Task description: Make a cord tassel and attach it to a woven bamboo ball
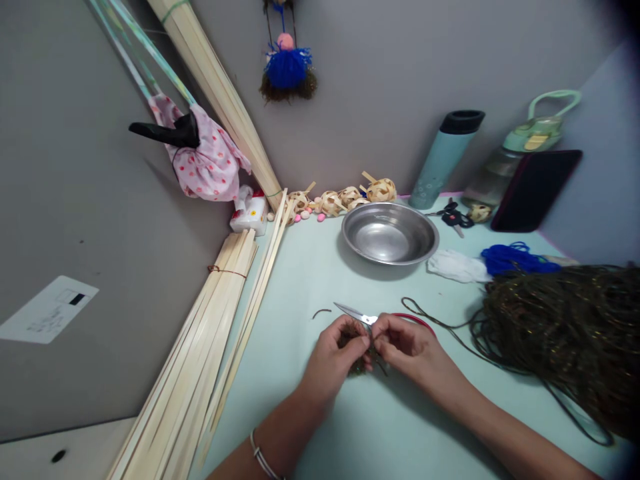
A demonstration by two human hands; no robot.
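My left hand [333, 357] is closed around a small bundle of dark brown-green yarn [357, 367], which shows below the fingers. Against it, my right hand [407, 340] pinches at the same yarn, fingertips touching near the left thumb. What exactly the right fingertips hold is partly hidden. A pair of scissors [367, 319] with red handles lies just beyond both hands, its blades pointing left. One short cut piece of yarn [321, 311] rests on the table left of the blade tips. From a large heap of dark yarn [565, 333] at the right, a loose strand reaches toward my right hand.
A steel bowl [390, 233] stands ahead, with woven balls [331, 202] behind it. White yarn [459, 265] and blue yarn [517, 259] lie at right, before a tumbler [445, 160], a bottle [500, 167] and a phone [537, 190]. Bamboo strips [195, 367] run along the left.
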